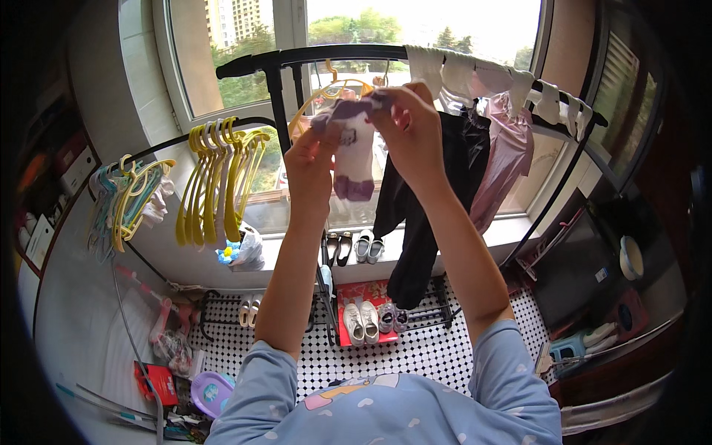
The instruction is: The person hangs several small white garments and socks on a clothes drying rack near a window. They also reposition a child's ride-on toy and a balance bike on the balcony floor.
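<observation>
Both my hands are raised before the window, holding a small white sock with purple-grey cuff and toe (356, 150). My left hand (311, 169) pinches its upper left edge, and my right hand (410, 130) grips the upper right corner. The sock hangs between them, toe down. Behind it runs the black bar of a clothes rack (339, 54), with a yellow hanger (297, 114) hooked on it. To the right, several pale socks (425, 67) are draped over the bar. Black trousers (414, 256) and a pink garment (503, 156) hang below.
Yellow and white hangers (211, 189) and a bunch of mixed hangers (130, 194) hang on a lower rail at left. Shoes stand on the windowsill (445, 245). White sneakers (360, 322) rest on a red mat on the tiled floor. A purple basin (211, 394) is at lower left.
</observation>
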The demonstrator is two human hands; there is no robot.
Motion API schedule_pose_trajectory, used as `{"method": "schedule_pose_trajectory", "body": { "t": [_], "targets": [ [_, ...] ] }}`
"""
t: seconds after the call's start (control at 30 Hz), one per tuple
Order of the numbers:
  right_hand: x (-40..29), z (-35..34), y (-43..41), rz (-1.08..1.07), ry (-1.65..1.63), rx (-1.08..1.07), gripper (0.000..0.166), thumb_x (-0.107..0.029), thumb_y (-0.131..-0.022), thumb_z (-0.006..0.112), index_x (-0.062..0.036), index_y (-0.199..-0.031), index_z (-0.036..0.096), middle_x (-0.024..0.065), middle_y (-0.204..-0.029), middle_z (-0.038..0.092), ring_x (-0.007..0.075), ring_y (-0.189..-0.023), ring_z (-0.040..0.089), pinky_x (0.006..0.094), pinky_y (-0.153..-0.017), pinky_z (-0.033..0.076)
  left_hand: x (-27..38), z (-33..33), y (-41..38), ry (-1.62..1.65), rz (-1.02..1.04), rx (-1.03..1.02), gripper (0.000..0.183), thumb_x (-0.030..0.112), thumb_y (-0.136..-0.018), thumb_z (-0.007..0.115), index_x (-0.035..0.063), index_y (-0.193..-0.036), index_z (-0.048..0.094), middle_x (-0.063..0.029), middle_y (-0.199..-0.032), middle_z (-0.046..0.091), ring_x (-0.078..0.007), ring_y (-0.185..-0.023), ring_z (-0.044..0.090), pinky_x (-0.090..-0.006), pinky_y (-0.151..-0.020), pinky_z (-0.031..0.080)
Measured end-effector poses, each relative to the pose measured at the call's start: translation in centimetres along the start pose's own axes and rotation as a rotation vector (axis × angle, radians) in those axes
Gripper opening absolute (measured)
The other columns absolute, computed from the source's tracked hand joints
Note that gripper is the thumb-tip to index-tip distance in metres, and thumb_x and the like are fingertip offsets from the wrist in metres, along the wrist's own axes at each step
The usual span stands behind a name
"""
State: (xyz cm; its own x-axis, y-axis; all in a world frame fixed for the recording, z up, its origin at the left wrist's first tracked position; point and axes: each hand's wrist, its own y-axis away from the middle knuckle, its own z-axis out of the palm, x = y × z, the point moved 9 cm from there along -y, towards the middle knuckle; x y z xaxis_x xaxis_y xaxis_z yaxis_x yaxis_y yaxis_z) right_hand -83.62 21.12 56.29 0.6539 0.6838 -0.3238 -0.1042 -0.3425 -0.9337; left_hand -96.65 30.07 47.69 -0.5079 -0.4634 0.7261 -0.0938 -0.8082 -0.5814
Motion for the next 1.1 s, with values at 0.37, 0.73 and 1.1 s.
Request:
{"method": "schedule_pose_trajectory", "body": {
  "t": [0.37,0.73,1.1],
  "targets": [
    [-0.8,1.1,-11.7,-0.085,-0.094,-0.006,0.021,-0.013,-0.077,0.045,0.0004,-0.069,0.059,0.0137,-0.068,0.058,0.0269,-0.068,0.055,0.0313,-0.066,0.042,2.8,-1.8,-0.6,0.149,0.044,0.057,0.02,0.023,-0.083,0.056,0.0043,-0.091,0.06,-0.0021,-0.075,0.06,-0.0062,-0.059,0.052,-0.0206,-0.05,0.038],
    [1.9,4.1,-10.7,-0.597,0.655,0.059,0.02,-0.022,-0.081,0.051,-0.0051,-0.08,0.062,0.0113,-0.072,0.061,0.0276,-0.064,0.059,0.0364,-0.063,0.046,3.4,-3.3,-0.9,0.206,0.077,0.019,0.02,0.014,-0.082,0.057,0.0019,-0.098,0.057,-0.0034,-0.085,0.062,-0.0071,-0.071,0.058,-0.0195,-0.059,0.046],
    [-0.2,3.5,-9.4,-0.398,0.274,-0.096,0.043,-0.047,-0.077,0.054,-0.0064,-0.084,0.066,0.0122,-0.074,0.062,0.0262,-0.071,0.059,0.0352,-0.07,0.045,4.7,-2.5,-3.0,0.169,0.099,0.004,0.021,0.011,-0.083,0.052,0.0028,-0.102,0.052,-0.0059,-0.086,0.061,-0.0104,-0.073,0.059,-0.0221,-0.061,0.046]
  ]
}}
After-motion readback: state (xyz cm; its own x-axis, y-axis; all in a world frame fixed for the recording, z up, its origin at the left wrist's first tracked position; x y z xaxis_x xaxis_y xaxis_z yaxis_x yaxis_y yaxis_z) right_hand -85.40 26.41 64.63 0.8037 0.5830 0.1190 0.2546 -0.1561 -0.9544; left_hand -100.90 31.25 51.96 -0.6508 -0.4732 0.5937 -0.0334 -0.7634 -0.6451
